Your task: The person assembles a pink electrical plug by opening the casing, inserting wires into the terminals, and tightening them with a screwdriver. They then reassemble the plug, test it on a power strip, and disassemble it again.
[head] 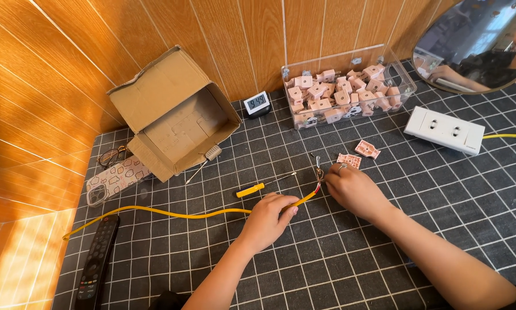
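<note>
My left hand point(267, 221) is closed around a yellow cable point(172, 214) that runs left across the dark gridded tabletop point(338, 270). My right hand point(354, 189), with a ring on one finger, pinches the cable's stripped end, where bare wire tips point(317, 170) stick up. Just beyond my right hand lie two small pink plastic connector parts point(360, 155). A yellow-handled screwdriver point(258, 188) lies between my hands and an open cardboard box.
An open cardboard box point(174, 115) lies on its side at back left. A clear bin point(349, 86) holds several pink parts. Also here: a small digital clock point(256, 104), white socket strip point(444, 130), remote control point(96, 261), phone point(115, 179), glasses point(112, 155), round mirror point(478, 43).
</note>
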